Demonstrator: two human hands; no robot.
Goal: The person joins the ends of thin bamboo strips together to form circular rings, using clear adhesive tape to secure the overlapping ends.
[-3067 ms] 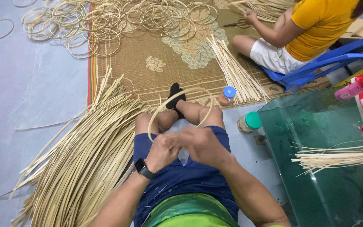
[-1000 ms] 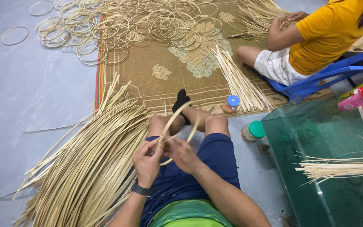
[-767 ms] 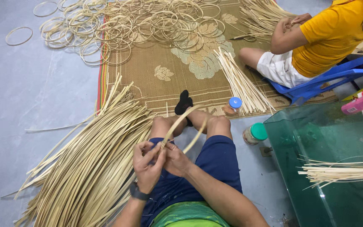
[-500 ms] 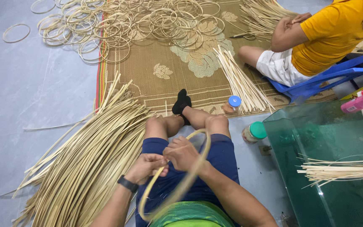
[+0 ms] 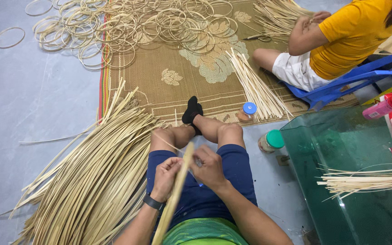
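Note:
I sit on the floor with legs crossed. My left hand (image 5: pixel 166 177) and my right hand (image 5: pixel 208 167) meet over my lap, both closed on a bent cane strip (image 5: pixel 174 199). The strip is looped and seen edge-on, running from between my hands down toward my stomach. A thin free end sticks out toward my left knee. A black watch is on my left wrist.
A big pile of cane strips (image 5: pixel 94 177) lies on the floor at my left. Several finished cane rings (image 5: pixel 128 22) cover a woven mat (image 5: pixel 169 77). Two small jars (image 5: pixel 271 140) stand by my right knee. A green glass table (image 5: pixel 341 181) is at right. A person in yellow (image 5: pixel 341 36) sits beyond.
The cane strip was bent out over my knees, then curved into a loop over my lap. Now the loop is turned edge-on between my hands.

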